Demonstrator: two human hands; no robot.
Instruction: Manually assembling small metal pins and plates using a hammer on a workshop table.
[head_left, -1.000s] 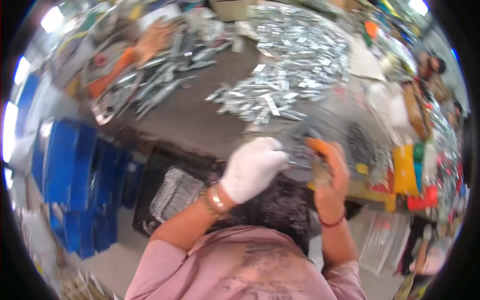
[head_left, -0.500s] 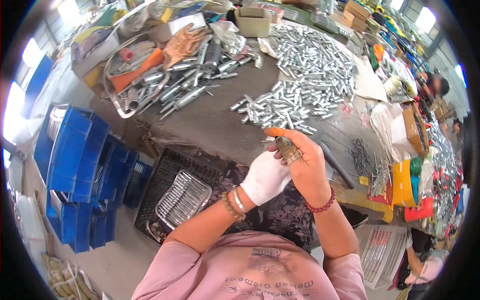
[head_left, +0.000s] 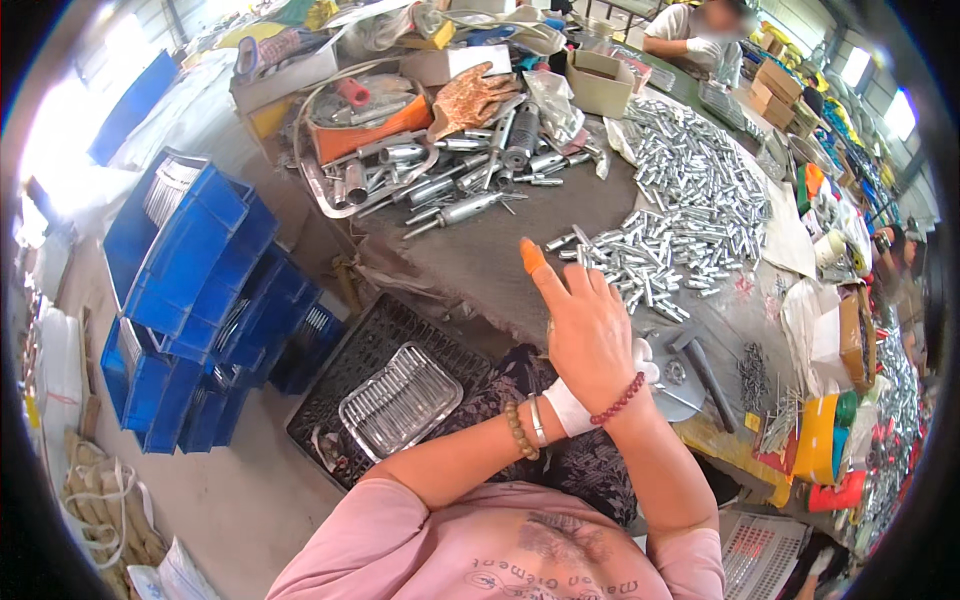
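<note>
My right hand is bare, with an orange cover on one outstretched digit. It reaches over the near table edge, fingers extended, near a heap of short silvery metal pins. No object shows in it. Underneath my right wrist crosses my left hand, in a white glove. Most of that hand is hidden; a bit of white glove shows right of the wrist, and its fingers cannot be made out. Beside it lie a small toothed metal ring and a dark hammer-like tool.
Larger metal cylinders and an orange glove lie at the table's far left. A black crate holds a metal tray of rods. Blue bins are stacked at left. Another person sits across the table.
My right hand has turned and extended its fingers toward the pins; the greyish piece with a brass-coloured part is out of sight. My left hand has moved right, beneath the right wrist. The view has shifted.
</note>
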